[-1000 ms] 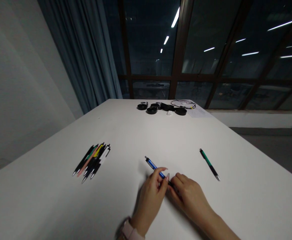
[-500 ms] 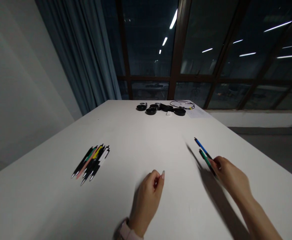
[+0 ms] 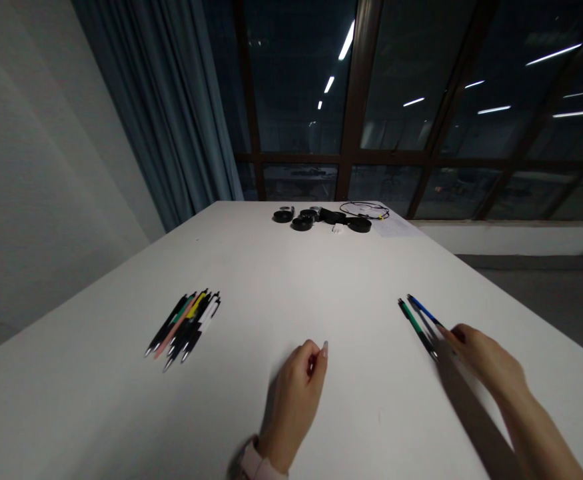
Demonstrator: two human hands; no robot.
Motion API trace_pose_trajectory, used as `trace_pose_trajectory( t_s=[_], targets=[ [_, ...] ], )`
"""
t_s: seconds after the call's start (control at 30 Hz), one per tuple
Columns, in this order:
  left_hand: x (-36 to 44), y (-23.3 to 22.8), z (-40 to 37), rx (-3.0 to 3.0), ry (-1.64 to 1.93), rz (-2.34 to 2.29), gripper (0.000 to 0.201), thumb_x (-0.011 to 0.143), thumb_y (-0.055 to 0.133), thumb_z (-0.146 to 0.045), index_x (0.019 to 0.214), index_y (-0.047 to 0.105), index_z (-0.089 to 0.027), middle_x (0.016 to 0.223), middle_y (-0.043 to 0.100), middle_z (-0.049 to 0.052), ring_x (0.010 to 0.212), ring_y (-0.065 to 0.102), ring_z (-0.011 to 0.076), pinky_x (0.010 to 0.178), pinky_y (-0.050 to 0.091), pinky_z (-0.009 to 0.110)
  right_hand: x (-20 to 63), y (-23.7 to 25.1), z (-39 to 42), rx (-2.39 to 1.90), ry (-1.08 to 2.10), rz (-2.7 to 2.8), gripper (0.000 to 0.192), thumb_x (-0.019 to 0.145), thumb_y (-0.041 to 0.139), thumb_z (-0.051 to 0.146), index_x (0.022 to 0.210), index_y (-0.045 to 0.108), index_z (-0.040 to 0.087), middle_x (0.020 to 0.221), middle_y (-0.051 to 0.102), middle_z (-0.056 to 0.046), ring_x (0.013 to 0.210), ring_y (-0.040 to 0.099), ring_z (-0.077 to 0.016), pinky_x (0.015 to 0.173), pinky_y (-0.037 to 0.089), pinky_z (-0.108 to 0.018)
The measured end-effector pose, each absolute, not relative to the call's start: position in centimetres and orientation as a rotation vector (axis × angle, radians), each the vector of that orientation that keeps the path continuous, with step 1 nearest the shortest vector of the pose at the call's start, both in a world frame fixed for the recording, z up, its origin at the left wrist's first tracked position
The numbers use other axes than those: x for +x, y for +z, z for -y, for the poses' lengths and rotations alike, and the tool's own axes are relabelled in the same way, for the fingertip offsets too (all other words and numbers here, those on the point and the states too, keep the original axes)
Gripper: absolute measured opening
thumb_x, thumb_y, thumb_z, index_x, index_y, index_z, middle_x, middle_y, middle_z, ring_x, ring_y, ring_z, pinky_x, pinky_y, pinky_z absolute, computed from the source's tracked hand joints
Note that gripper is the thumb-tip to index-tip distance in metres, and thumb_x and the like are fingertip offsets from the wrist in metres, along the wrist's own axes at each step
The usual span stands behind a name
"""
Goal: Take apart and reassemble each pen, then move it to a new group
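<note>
From where I stand, taking the left hand [image 3: 292,393] as the clock's centre and the window as twelve, the right hand [image 3: 488,360] is out at three o'clock. Its forearm comes up from about four, raised over the table [image 3: 311,280] with a long shadow beneath, and the wrist bends so the fingers aim toward ten. Thumb and fingers pinch the near end of the blue pen [image 3: 424,310], which sits at two o'clock just beside the green pen [image 3: 418,329]; whether it touches the table I can't tell. The left hand is closed, fingers curled into a loose fist, thumb tip up toward one o'clock, a pink band [image 3: 257,463] at the wrist. The pile of pens [image 3: 185,327] lies at ten o'clock, well apart from both hands.
</note>
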State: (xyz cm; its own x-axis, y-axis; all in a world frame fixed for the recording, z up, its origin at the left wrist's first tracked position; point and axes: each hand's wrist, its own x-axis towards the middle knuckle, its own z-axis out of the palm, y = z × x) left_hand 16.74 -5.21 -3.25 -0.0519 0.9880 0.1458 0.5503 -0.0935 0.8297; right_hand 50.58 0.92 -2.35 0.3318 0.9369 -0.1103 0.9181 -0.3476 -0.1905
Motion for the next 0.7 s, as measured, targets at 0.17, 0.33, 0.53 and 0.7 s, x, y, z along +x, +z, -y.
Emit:
trace_pose_trajectory(
  t_s=[0.17, 0.33, 0.53, 0.7],
  targets=[
    [16.8, -3.5, 5.1, 1.713, 1.046, -1.634, 0.037, 0.097, 0.038, -0.047, 0.069, 0.043, -0.022, 0.064, 0.047, -0.005, 0.060, 0.042, 0.0118, 0.056, 0.029, 0.025, 51.5, -3.6, -1.4, -2.442, 0.394, 1.807, 0.040, 0.091, 0.036, 0.052, 0.078, 0.061, 0.022, 0.081, 0.074, -0.013, 0.077, 0.071, -0.0284, 0.067, 0.050, -0.036],
    [16.8, -3.5, 5.2, 1.720, 1.026, -1.636, 0.037, 0.097, 0.037, -0.046, 0.069, 0.043, -0.023, 0.064, 0.047, -0.005, 0.059, 0.042, 0.0120, 0.056, 0.028, 0.025, 51.7, -4.1, -1.4, -2.433, 0.434, 1.817, 0.040, 0.089, 0.040, 0.054, 0.079, 0.061, 0.022, 0.078, 0.073, -0.012, 0.073, 0.071, -0.0278, 0.066, 0.051, -0.036],
    [16.8, -3.7, 5.1, 1.747, 1.015, -1.635, 0.036, 0.097, 0.038, -0.045, 0.069, 0.043, -0.022, 0.064, 0.048, -0.004, 0.059, 0.043, 0.0119, 0.054, 0.028, 0.025, 51.6, -4.1, -1.5, -2.428, 0.428, 1.827, 0.038, 0.087, 0.042, 0.054, 0.079, 0.060, 0.022, 0.075, 0.072, -0.011, 0.073, 0.070, -0.0278, 0.064, 0.049, -0.034],
    [16.8, -3.7, 5.1, 1.764, 1.025, -1.640, 0.036, 0.097, 0.038, -0.044, 0.069, 0.043, -0.022, 0.064, 0.049, -0.004, 0.060, 0.044, 0.0121, 0.054, 0.029, 0.024, 51.4, -4.3, -1.5, -2.386, 0.423, 1.817, 0.036, 0.086, 0.045, 0.053, 0.078, 0.059, 0.022, 0.074, 0.072, -0.010, 0.070, 0.070, -0.0271, 0.063, 0.049, -0.034]
  ],
)
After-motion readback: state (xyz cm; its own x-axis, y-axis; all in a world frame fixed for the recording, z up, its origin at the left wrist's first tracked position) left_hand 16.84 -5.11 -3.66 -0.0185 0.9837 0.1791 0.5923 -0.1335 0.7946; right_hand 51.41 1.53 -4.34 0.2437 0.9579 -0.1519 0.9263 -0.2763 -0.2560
